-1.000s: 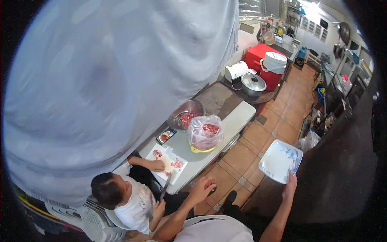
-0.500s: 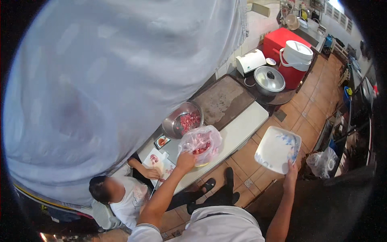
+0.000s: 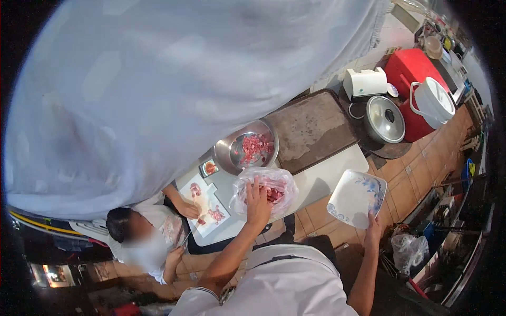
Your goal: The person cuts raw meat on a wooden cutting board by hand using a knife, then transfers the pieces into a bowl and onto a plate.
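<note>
Plate [image 3: 355, 198] is pinched at its edge by right hand [image 3: 373, 226], leaving its face clear; bag [image 3: 288, 188] is touched by spread left hand [image 3: 257, 208].

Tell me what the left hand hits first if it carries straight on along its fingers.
Most likely the far side of the clear plastic bag, which the left hand overlaps in view; the metal bowl lies beyond. Depth is unclear from this view.

Moderate light, glinting pot lid [image 3: 383, 118], bent edges (corners black)
</note>
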{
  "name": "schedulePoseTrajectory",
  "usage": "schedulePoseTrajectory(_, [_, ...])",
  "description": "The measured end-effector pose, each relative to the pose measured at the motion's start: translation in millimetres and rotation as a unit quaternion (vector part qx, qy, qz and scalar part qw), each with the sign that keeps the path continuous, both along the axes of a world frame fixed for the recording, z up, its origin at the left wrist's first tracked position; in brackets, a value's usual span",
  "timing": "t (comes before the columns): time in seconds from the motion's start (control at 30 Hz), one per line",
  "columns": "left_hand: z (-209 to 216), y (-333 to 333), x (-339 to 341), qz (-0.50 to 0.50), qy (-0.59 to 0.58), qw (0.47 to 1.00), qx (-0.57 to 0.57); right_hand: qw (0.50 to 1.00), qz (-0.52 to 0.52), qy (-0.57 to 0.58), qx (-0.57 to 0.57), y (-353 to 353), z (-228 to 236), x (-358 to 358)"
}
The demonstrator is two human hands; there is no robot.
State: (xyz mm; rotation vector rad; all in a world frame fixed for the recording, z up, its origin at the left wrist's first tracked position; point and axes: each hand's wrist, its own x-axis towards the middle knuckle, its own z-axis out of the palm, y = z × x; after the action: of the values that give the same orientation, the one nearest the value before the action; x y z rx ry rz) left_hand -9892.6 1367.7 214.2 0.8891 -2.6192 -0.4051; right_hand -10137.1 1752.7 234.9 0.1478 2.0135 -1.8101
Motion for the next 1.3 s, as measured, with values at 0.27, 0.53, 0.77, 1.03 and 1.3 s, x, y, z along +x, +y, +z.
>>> schedulePoseTrajectory(0.27, [-37.7, 12.0, -46.1, 0.046, -0.034, 0.983, 0.175, 0.994, 0.105, 0.006, -0.039, -46.9, -10.3, -70.2])
schedulePoseTrajectory(0.53, [-7.8, 44.5, -74.8, 0.160, -0.080, 0.973, 0.145, 0.988, 0.152, 0.007, -0.028, -11.4, 14.9, -113.5])
schedulePoseTrajectory(0.77, [21.0, 44.0, -100.6, 0.149, -0.140, 0.960, 0.193, 0.988, 0.152, 0.008, 0.014, 27.1, 55.0, -152.7])
schedulePoseTrajectory(1.03, [1.1, 41.8, -125.5, 0.156, -0.271, 0.945, 0.098, 0.987, 0.160, 0.002, -0.032, 48.7, 47.6, -177.2])
schedulePoseTrajectory(1.3, [-81.5, 24.8, -86.8, 0.151, -0.299, 0.932, 0.140, 0.986, 0.152, 0.014, -0.067, 29.7, 40.1, -190.4])
